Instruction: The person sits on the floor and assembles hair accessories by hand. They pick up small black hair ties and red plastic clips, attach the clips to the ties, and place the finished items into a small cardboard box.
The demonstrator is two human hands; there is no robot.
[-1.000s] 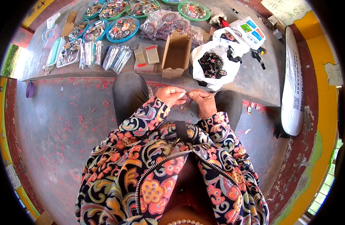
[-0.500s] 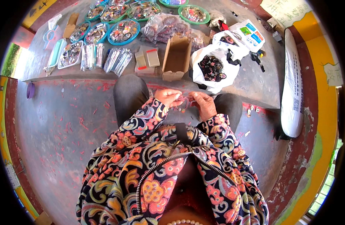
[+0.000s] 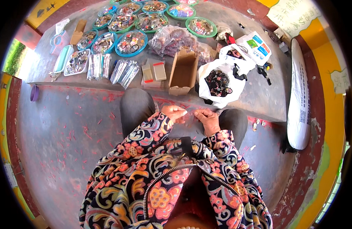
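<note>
My left hand (image 3: 173, 113) is above my lap between the knees, thumb and fingers pinched together. A thin reddish strand or piece of clear film seems to hang below it, too small and blurred to name. Just to its right is my right hand (image 3: 208, 120), thumb against the bent fingers. Whatever its fingertips hold is hidden or too fine to see. A narrow gap separates the two hands. Beyond them on the raised ledge stand an open cardboard box (image 3: 182, 72) and a white plastic bag (image 3: 237, 89) full of dark hair ties (image 3: 218, 83).
Baskets of small accessories (image 3: 131, 43) fill the ledge's far side. Bundled clear packets (image 3: 124, 72), two small boxes (image 3: 159, 71) and a white tray (image 3: 76, 62) sit along its front. A long white roll (image 3: 299, 95) leans at the right. Red scraps litter the floor (image 3: 69, 152).
The whole view has shifted, so everything sits lower in the picture. Pinkish strands that showed between my hands are now barely visible. My right fingers have curled in more.
</note>
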